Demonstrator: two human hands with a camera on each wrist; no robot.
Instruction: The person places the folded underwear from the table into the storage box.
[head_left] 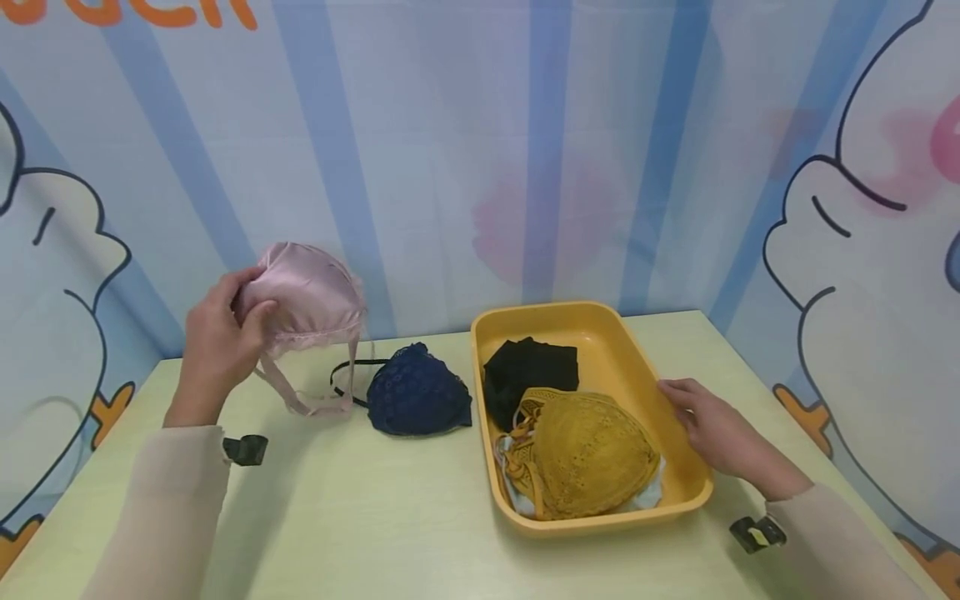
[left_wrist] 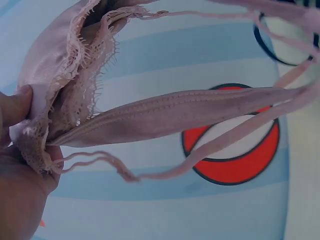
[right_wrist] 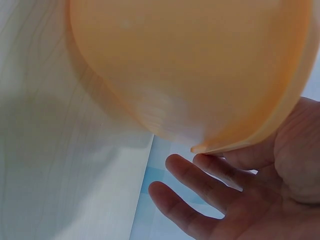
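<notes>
My left hand (head_left: pixel 225 333) grips a pink satin bra (head_left: pixel 311 292) by one cup, thumb on the near side. The bra is raised above the table, and its lace edge (left_wrist: pixel 102 75) and loose straps (left_wrist: pixel 190 160) dangle from the hand. At the right side of a yellow tray (head_left: pixel 637 346), my right hand (head_left: pixel 712 429) touches the rim with loosely extended fingers (right_wrist: pixel 200 185). Inside the tray, a mustard-yellow bra (head_left: pixel 592 454) lies in front of a folded black garment (head_left: pixel 525 375). Pale cloth (head_left: pixel 648 492) peeks out beneath the mustard bra.
Between the raised bra and the tray, a navy lace bra (head_left: pixel 416 392) with a black strap lies on the pale table (head_left: pixel 390 517). A striped cartoon backdrop (head_left: pixel 450 167) stands directly behind the table.
</notes>
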